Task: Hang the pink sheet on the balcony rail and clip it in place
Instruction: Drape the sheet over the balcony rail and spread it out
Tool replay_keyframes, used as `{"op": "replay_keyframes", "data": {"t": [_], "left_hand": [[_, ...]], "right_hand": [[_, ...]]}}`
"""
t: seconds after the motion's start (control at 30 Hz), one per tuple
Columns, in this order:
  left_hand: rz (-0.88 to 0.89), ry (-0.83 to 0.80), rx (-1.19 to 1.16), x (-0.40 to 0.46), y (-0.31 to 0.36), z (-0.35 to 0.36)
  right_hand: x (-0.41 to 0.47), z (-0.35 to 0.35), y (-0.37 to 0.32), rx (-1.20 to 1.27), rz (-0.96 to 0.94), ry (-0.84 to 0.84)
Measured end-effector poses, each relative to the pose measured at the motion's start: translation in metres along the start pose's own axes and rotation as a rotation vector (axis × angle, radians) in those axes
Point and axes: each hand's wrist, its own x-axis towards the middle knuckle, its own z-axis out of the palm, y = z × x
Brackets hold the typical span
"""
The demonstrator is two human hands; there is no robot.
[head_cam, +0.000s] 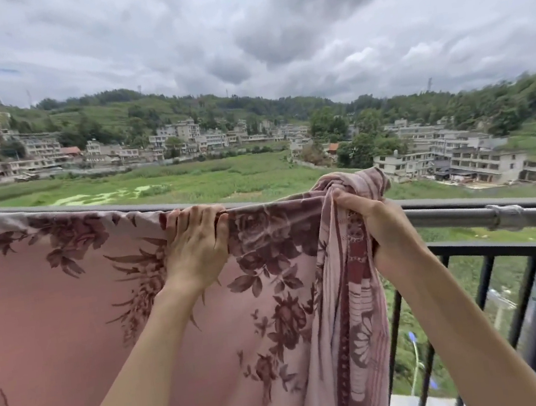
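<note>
Pink sheet (pixel 51 299) with dark red flowers draped over the metal rail (pixel 465 214) from the left edge past the middle, hanging flat down the near side; right end bunched into a thick rope of folds. Rail bare to the right, with a pipe joint (pixel 505 216) on it, above a black railing (pixel 491 253) of upright bars. Left hand (pixel 197 242) palm down on the sheet's top fold at the rail, fingers curled over the edge and gripping cloth, forearm reaching up from lower left. Right hand (pixel 378 225) closed tight round the gathered end, thumb on top, fist raised just above the rail, forearm rising from lower right. Hands near each other, cloth taut between. No way to tell from here whether any clip is on the sheet.
</note>
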Motion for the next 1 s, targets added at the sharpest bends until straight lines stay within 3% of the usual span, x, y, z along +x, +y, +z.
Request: {"op": "replay_keyframes", "data": {"t": [0.27,0.57,0.67,0.77,1.0], "left_hand": [[0.049,0.070,0.078,0.001,0.004,0.000],[0.040,0.083,0.104,0.004,0.000,0.004],[0.007,0.053,0.106,0.004,0.005,0.002],[-0.004,0.058,0.068,-0.001,0.021,0.001],[0.332,0.075,-0.193,-0.025,0.139,0.034]], "right_hand": [[-0.020,-0.042,0.043,-0.040,0.031,0.135],[-0.010,-0.062,0.005,-0.045,-0.107,0.223],[-0.017,-0.071,0.017,-0.047,-0.071,0.276],[-0.019,-0.075,0.025,-0.077,-0.001,0.227],[-0.020,-0.073,0.018,-0.066,0.000,0.138]]}}
